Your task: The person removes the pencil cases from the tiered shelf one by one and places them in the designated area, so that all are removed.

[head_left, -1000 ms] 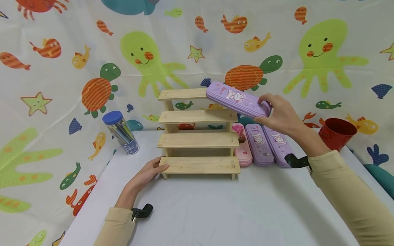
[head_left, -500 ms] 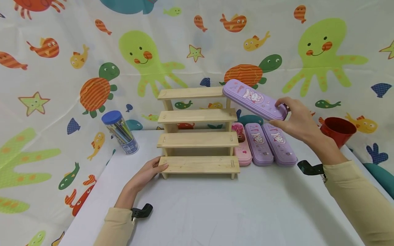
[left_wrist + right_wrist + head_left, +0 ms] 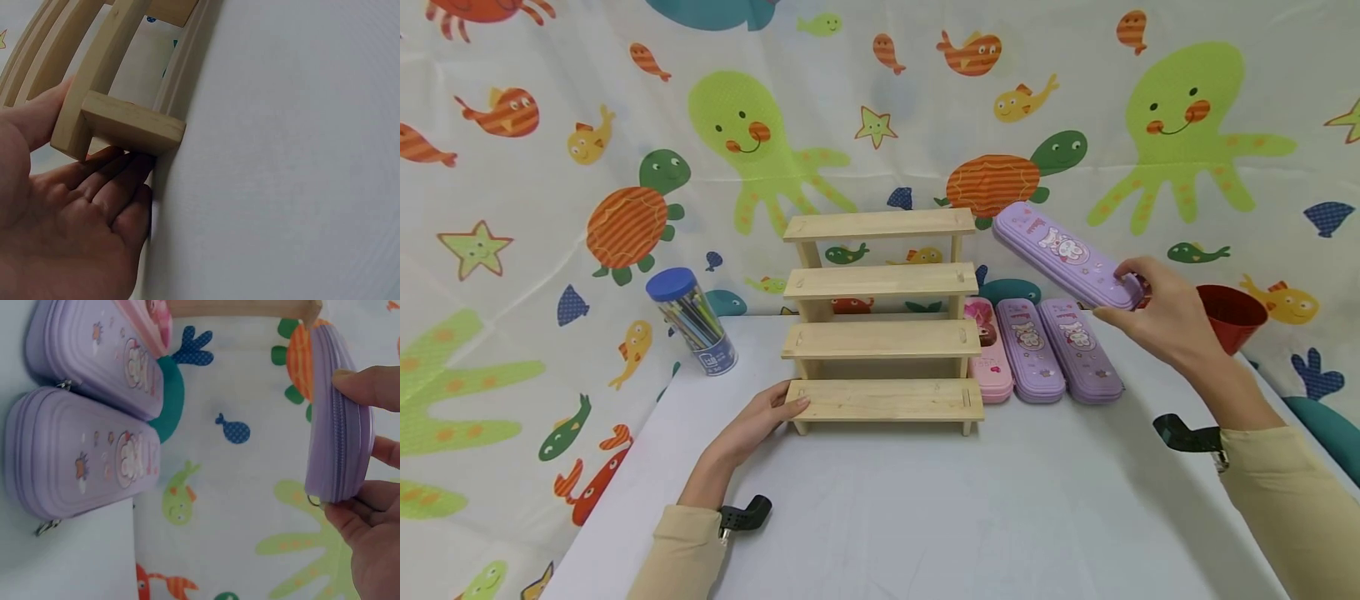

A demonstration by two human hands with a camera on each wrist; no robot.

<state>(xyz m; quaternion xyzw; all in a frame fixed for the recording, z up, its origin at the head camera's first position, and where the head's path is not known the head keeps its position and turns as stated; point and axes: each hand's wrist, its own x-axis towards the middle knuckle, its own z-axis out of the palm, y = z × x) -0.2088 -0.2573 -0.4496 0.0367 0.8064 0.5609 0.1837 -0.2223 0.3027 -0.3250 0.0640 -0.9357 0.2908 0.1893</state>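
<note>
My right hand pinches one end of a purple pencil case, holding it tilted in the air above the other cases. In the right wrist view, thumb and fingers press on opposite faces of this case, beside its zip. My left hand grips the left end of the lowest board of a wooden step shelf. The left wrist view has the thumb over that board and the fingers beneath its end, against the leg. Two more purple pencil cases and a pink one lie right of the shelf.
A clear jar of pens with a blue lid stands left of the shelf. Behind my right hand is a red cup, partly hidden. A sea-animal curtain hangs behind the white table.
My right hand has carried the purple pencil case rightward, away from the shelf's top board, to above the lying purple cases. The left hand has stayed on the shelf.
</note>
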